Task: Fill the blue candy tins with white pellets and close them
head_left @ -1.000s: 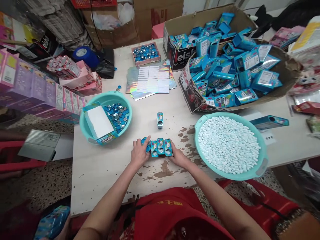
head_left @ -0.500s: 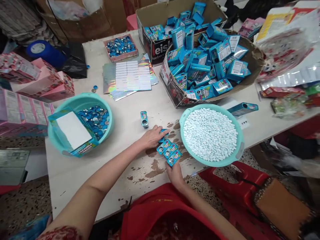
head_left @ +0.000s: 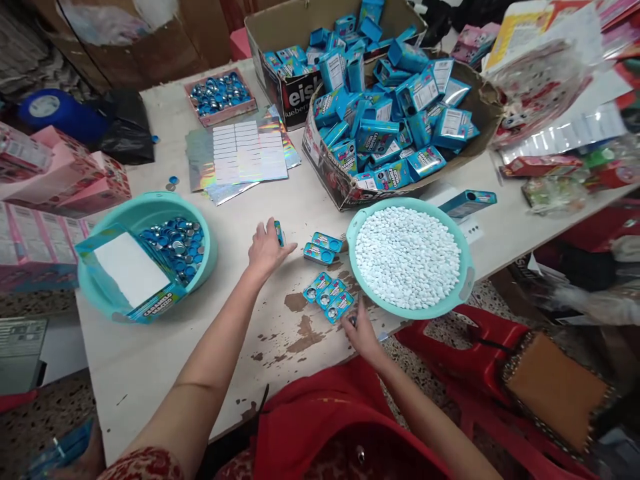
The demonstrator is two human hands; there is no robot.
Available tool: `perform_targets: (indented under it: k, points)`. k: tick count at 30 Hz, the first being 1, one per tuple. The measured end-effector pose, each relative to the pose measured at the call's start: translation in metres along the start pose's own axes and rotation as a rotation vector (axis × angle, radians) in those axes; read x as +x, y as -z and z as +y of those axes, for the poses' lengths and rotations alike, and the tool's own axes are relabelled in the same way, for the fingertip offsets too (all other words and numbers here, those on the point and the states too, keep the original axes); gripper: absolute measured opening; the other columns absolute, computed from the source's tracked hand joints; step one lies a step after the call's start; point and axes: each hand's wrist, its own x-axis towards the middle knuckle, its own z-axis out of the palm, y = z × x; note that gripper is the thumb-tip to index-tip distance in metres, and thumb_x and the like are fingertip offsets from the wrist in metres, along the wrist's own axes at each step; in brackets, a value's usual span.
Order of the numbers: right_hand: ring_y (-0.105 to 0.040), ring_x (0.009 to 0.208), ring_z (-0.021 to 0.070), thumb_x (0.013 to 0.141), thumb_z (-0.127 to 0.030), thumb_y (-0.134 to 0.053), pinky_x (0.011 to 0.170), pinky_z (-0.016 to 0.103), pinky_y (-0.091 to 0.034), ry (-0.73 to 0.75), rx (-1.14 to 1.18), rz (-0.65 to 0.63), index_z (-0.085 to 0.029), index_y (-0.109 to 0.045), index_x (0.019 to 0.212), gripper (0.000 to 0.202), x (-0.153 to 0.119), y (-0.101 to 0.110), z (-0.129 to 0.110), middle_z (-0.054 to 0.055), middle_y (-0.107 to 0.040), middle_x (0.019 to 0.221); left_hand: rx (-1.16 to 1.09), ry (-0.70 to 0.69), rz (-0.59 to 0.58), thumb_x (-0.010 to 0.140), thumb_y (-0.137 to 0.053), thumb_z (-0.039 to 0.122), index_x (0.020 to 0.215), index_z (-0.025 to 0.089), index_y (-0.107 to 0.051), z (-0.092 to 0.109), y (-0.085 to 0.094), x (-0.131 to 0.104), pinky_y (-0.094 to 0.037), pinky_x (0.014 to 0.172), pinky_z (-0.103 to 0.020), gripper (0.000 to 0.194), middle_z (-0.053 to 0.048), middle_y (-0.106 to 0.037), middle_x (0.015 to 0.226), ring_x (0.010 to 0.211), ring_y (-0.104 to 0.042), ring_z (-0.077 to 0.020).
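Note:
My left hand (head_left: 265, 250) is beside a single small blue tin (head_left: 279, 233), its fingers on the far side and thumb apart on the near side; no firm grip shows. Two blue tins (head_left: 320, 252) lie side by side to its right. Nearer me, three blue tins (head_left: 329, 297) with round silvery openings form a slanted row. My right hand (head_left: 363, 333) is closed at the near end of that row, with a small dark piece between thumb and fingers, too small to name. Right of the tins is a teal basin (head_left: 353, 237) of white candies (head_left: 407, 257).
Another teal basin (head_left: 213, 257) at left holds blue caps and a flattened package. Behind lie sticker sheets (head_left: 250, 153), a pink tray of caps (head_left: 223, 97) and two cartons (head_left: 327, 163) heaped with blue tins. A red stool (head_left: 465, 327) stands at right.
My left hand has left the tin pair and moved left to the single tin. My right hand has drawn slightly back from the row of three. The view has shifted a little.

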Motion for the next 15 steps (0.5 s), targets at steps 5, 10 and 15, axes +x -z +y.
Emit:
perform_targets:
  k: [5, 10, 15]
  points:
    - [-0.056, 0.109, 0.0261, 0.075, -0.025, -0.05, 0.093, 0.041, -0.043, 0.142, -0.022, -0.127, -0.012, -0.017, 0.144, 0.078, 0.025, 0.007, -0.004, 0.016, -0.058, 0.12, -0.068, 0.02, -0.146, 0.076, -0.05, 0.019, 0.14, 0.02, -0.02, -0.011, -0.015, -0.017, -0.046, 0.081, -0.039, 0.071, -0.013, -0.059, 0.111, 0.095, -0.061, -0.0305]
    - [-0.056, 0.111, 0.0254, 0.072, -0.02, -0.051, 0.097, 0.042, -0.041, 0.122, 0.029, -0.147, -0.012, -0.017, 0.142, 0.078, 0.024, -0.002, -0.002, 0.016, -0.055, 0.126, -0.235, -0.213, -0.41, 0.068, -0.05, 0.013, 0.138, 0.018, -0.019, -0.009, -0.038, -0.071, -0.047, 0.082, -0.037, 0.076, -0.011, -0.057, 0.113, 0.097, -0.059, -0.0255]
    - [-0.06, 0.102, 0.0248, 0.072, -0.016, -0.051, 0.088, 0.038, -0.046, 0.097, -0.008, -0.028, -0.012, -0.03, 0.135, 0.067, 0.006, -0.025, -0.003, 0.014, -0.062, 0.113, -0.282, -0.566, -0.426, 0.06, -0.046, 0.004, 0.134, 0.013, -0.029, 0.006, -0.054, -0.069, -0.038, 0.1, -0.042, 0.077, -0.016, -0.042, 0.133, 0.121, -0.042, -0.0277]
